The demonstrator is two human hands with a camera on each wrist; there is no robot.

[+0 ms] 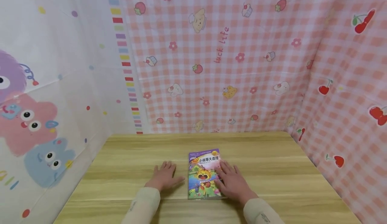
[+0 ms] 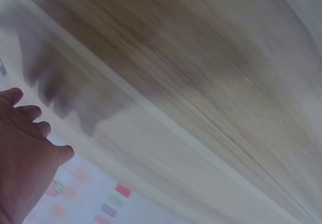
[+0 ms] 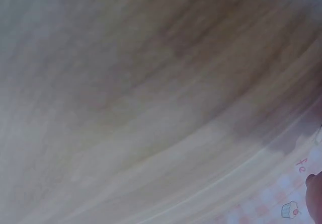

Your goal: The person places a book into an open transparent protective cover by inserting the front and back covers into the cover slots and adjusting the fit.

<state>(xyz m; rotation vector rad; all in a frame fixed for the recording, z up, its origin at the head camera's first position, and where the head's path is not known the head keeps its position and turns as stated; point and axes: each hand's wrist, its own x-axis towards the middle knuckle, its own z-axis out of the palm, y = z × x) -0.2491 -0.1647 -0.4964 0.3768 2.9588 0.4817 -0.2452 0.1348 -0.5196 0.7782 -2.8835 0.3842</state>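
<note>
A thin children's book (image 1: 203, 170) with a colourful cartoon cover lies face up on the wooden table, a purple band along its top. My right hand (image 1: 234, 183) rests over the book's right edge, its fingers spread and covering part of the cover. To the left of the book, my left hand (image 1: 164, 177) is held palm down with fingers extended, its thumb pointing at the book's left edge and a small gap between. The left wrist view shows that hand (image 2: 25, 148) over the table with its shadow beside it. Only a sliver of the right hand (image 3: 315, 196) appears in the right wrist view.
The wooden tabletop (image 1: 121, 160) runs back to a pink checked cloth (image 1: 187, 52) hung behind it. A white cloth (image 1: 84, 66) with cartoon figures hangs at the left, and a checked cloth with cherries (image 1: 347, 93) at the right.
</note>
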